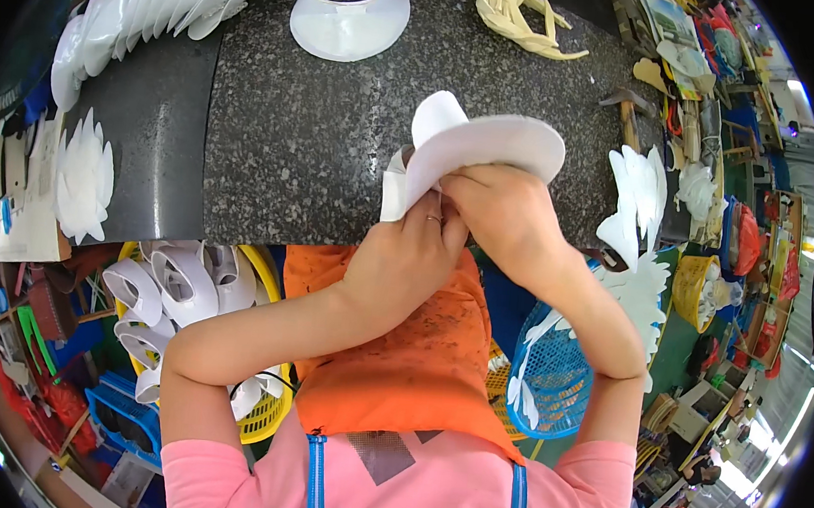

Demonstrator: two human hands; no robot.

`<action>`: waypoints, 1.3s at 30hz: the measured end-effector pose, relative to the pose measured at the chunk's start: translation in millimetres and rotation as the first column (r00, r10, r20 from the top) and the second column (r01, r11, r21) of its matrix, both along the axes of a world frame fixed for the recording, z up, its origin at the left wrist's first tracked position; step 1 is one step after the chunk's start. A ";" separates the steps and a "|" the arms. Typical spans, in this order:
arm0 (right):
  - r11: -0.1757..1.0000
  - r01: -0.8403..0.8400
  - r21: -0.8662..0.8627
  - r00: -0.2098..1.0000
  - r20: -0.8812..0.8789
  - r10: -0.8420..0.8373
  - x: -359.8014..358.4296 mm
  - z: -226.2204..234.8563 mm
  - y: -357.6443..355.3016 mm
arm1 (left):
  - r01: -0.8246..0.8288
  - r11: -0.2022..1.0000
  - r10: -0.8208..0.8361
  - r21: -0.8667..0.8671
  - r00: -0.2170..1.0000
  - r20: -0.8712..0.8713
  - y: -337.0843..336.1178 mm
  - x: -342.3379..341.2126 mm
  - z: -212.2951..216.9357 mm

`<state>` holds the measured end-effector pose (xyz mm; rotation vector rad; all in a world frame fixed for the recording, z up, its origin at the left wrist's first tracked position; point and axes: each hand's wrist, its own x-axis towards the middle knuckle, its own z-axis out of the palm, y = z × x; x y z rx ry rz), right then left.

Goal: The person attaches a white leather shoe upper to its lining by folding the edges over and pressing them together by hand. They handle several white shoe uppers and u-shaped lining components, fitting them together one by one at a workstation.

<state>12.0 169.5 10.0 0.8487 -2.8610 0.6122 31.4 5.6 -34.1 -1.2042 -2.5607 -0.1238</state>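
Observation:
Over the near edge of the dark stone worktop, both hands hold a white shoe upper (490,147), its broad curved part tilted up and a narrower strap-like part bent back on the left. My left hand (407,254), with a ring on one finger, pinches the lower edge from below. My right hand (504,214) is closed on the same edge, its fingertips touching those of the left. Exactly what the fingertips press together is hidden behind the hands. Flat on the worktop (302,133) ahead lies another white shoe upper (349,31).
A row of stacked white uppers (150,19) stands far left. Cream strips (523,17) lie at the back, a hammer (630,119) at right. White cut pieces (84,175) lie left, more (635,199) right. Below are a yellow basket (267,428) of uppers and a blue basket (563,388).

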 end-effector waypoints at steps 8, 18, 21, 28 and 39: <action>0.996 -0.080 -0.032 0.997 -0.014 0.079 -1.5 -7.4 5.6 | 0.063 0.996 -0.067 0.065 0.996 0.051 -17.4 -8.0 3.4; 0.982 -0.054 0.180 0.994 -0.088 0.071 21.2 -17.7 -11.3 | 0.353 0.932 -0.358 -0.084 0.932 -0.055 -47.9 -14.0 45.3; 0.994 -0.026 0.103 0.957 -0.284 0.054 20.2 -19.4 -8.9 | 0.425 0.841 -0.524 -0.336 0.794 -0.308 -63.0 -43.0 65.6; 0.979 0.201 0.039 0.955 -0.231 -0.187 6.1 -18.1 -42.5 | 0.520 0.725 -0.652 -0.451 0.730 -0.206 -77.4 -51.0 60.6; 0.988 0.050 -0.147 0.981 -0.181 -0.077 30.9 -40.2 -44.4 | 0.511 0.782 -0.580 -0.356 0.806 -0.117 -84.9 -49.1 49.4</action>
